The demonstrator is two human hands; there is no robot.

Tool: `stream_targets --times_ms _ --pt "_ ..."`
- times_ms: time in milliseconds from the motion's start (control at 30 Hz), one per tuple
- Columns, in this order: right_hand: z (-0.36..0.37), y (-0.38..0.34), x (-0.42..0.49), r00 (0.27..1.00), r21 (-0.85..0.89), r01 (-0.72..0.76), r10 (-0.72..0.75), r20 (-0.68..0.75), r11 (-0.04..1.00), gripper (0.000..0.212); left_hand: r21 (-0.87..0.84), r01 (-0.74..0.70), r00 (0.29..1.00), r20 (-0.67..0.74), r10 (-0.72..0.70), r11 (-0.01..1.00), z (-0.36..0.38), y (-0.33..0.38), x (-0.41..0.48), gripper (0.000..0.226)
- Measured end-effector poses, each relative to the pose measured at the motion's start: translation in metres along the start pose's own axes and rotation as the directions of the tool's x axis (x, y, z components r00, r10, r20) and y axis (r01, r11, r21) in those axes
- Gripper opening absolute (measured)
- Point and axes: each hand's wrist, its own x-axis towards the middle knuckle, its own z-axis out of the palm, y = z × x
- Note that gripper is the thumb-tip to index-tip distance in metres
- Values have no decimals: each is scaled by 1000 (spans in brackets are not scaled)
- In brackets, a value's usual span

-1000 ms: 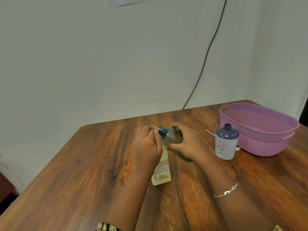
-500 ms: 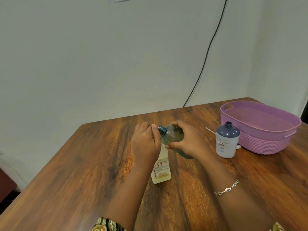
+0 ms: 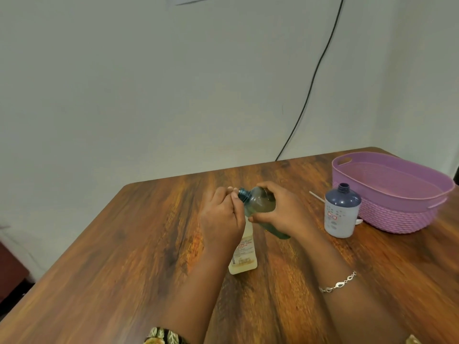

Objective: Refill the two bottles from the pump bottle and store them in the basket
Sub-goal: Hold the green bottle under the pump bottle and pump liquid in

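Fingers of my right hand (image 3: 283,214) curl round the green bottle (image 3: 260,203), holding it above the counter (image 3: 124,256), tilted so its open threaded neck points left. My left hand (image 3: 221,219) is curled with its fingertips right at that neck; I cannot tell whether they pinch anything. Below my left hand a pale bottle (image 3: 244,254) stands upright on the counter, its top hidden. Off to the right a blue-and-white bottle (image 3: 341,212) stands uncapped, just beside the purple basket (image 3: 397,217). A thin white stick (image 3: 316,196) lies behind it.
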Motion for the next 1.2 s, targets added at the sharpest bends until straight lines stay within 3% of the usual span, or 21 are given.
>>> stream_targets --times_ms 133,300,600,833,1200 --pt "4 3 -4 1000 23 -12 12 16 1000 63 18 -43 999 15 42 999 0 -2 -5 35" --pt "1 -4 -4 1000 74 -3 3 9 997 61 13 40 999 31 -41 999 -4 4 8 42" --pt "3 -3 -5 1000 27 -19 19 18 999 67 -16 22 1000 10 -22 1000 1 -2 -2 38" --pt "-3 -8 -2 1000 61 6 -7 19 998 66 -81 126 990 72 -120 989 -4 4 11 47" --pt "1 -8 -2 1000 29 -3 3 24 1000 63 -42 58 995 81 -54 997 -8 0 7 44"
